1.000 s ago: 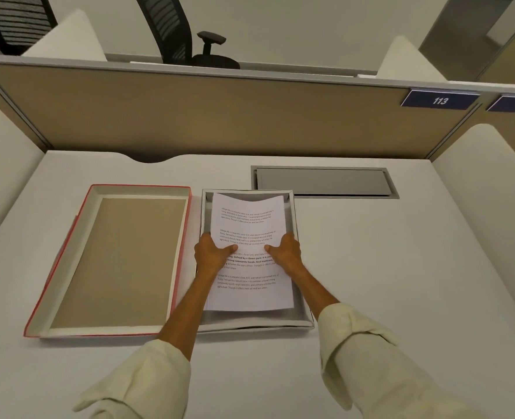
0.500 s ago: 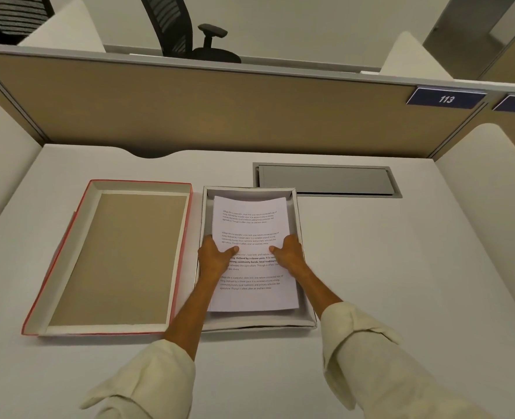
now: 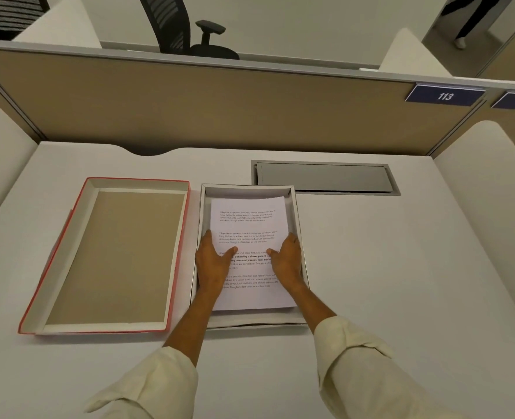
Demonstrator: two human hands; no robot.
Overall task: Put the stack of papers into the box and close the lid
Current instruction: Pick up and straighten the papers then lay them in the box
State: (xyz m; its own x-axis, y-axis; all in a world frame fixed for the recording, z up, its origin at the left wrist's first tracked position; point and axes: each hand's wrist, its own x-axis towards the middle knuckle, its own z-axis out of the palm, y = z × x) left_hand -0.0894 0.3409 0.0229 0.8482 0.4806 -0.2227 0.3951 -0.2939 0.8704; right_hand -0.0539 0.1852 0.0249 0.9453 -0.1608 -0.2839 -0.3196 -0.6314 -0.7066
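Note:
A white stack of printed papers (image 3: 250, 225) lies inside the shallow white box (image 3: 299, 219) at the middle of the desk. My left hand (image 3: 212, 264) holds the stack's left edge, thumb on top of the sheet. On the right edge my right hand (image 3: 288, 261) does the same. The stack's near end sits slightly raised over the box floor. The red-edged lid (image 3: 114, 255) lies upside down on the desk, just left of the box, showing its brown inside.
A grey cable hatch (image 3: 322, 178) is set into the white desk (image 3: 401, 282) behind the box. A tan partition (image 3: 219, 107) closes the far side, white dividers flank both sides. Black office chairs (image 3: 174, 25) stand beyond the partition.
The stack has gone down into the box and now lies flatter; its far end no longer curls up. Both hands stayed on its side edges.

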